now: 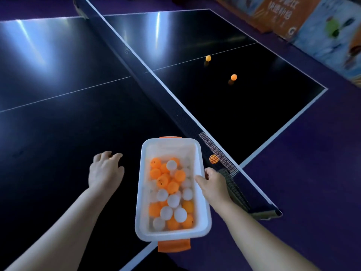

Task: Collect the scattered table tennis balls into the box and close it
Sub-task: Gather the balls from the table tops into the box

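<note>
Dark table [58, 133], divided by a net [218, 151], stands on purple floor [312, 173]. Right hand [214, 184] grips the box [204, 202] rim; left hand [105, 171] grip cannot be determined.

Open white box [143, 192] (orange handles [173, 245]) holds orange and white balls [172, 200].

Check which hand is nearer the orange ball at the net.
Right. The right hand grips the box rim just short of the ball, which shows through the net. The left hand is beyond the box, over the table's other half.
</note>
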Demonstrator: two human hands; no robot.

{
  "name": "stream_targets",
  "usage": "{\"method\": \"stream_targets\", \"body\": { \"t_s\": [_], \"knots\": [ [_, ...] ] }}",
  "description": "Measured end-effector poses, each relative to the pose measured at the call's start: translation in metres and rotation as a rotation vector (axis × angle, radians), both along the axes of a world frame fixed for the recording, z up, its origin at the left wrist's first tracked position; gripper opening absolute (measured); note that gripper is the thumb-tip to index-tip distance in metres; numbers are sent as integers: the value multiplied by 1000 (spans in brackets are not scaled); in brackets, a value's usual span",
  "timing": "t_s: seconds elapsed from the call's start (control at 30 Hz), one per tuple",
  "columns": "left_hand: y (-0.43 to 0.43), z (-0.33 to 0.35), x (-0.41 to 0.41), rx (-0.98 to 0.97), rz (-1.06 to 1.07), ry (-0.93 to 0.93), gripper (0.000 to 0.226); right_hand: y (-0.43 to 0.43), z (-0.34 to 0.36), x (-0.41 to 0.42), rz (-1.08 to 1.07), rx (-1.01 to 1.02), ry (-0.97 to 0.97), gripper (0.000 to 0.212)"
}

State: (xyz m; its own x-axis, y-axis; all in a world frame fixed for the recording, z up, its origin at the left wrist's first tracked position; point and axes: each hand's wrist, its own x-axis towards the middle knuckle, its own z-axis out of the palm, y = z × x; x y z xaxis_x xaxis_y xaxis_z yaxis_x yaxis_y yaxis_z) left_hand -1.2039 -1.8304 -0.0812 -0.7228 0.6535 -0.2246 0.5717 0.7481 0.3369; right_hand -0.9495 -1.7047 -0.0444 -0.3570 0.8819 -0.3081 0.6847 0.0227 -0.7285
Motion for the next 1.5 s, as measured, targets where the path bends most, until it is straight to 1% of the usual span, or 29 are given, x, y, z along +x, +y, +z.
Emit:
{"method": "stream_targets", "body": {
  "t_s": [0.13, 0.23, 0.3, 0.37, 0.43, 0.5, 0.6, 0.63, 0.67, 0.77, 0.83, 0.9, 1.0, 1.13, 1.23, 1.33, 1.43, 1.5],
  "knots": [
    [18, -19, -27, -109, 5, -24, 56, 18, -6, -15, -16, -6, -12, 21],
    [21, -29, -32, -146, 81, -105, 59, 27, -9, -24, -20, -13, -30, 19],
    [21, -38, -33, -147, 102, -150, 57, 32, -10, -30, -24, -22, -31, 19],
    [21, -44, -33, -117, 122, -188, 50, 35, -10, -33, -27, -32, -29, 19],
    [26, -38, -32, -14, 166, -206, 43, 37, -11, -34, -29, -46, -16, 17],
    [37, -18, -24, 173, 192, -218, 37, 40, -11, -34, -28, -55, -5, 17],
    [53, 24, 1, 479, 81, -159, 23, 43, -9, -32, -15, -50, 7, 17],
    [58, 38, 11, 545, 29, -136, 23, 45, -7, -31, -13, -44, 15, 18],
    [62, 52, 19, 576, -27, -123, 29, 47, -4, -30, -10, -39, 29, 19],
    [75, 78, 44, 548, -242, -64, 53, 54, 9, -21, 13, -43, 91, 22],
    [83, 91, 60, 567, -335, -3, 55, 61, 23, -11, 22, -50, 159, 23],
    [92, 108, 79, 639, -338, 54, 49, 71, 40, 4, 17, -55, 231, 25],
    [111, 139, 118, 753, -271, 160, 41, 91, 66, 37, 6, 8, 304, 25],
    [141, 171, 182, 819, -192, 305, 32, 124, 93, 100, -4, 85, 368, 23],
    [165, 182, 232, 856, -120, 264, 26, 148, 108, 152, -9, 114, 391, 30],
    [182, 181, 273, 890, -62, 219, 20, 170, 113, 207, -20, 140, 351, 25],
    [193, 163, 299, 830, -7, 163, 21, 191, 107, 257, -53, 145, 313, 23],
    [200, 146, 312, 772, 51, 64, 22, 204, 99, 286, -109, 124, 311, 23]
  ]
}}
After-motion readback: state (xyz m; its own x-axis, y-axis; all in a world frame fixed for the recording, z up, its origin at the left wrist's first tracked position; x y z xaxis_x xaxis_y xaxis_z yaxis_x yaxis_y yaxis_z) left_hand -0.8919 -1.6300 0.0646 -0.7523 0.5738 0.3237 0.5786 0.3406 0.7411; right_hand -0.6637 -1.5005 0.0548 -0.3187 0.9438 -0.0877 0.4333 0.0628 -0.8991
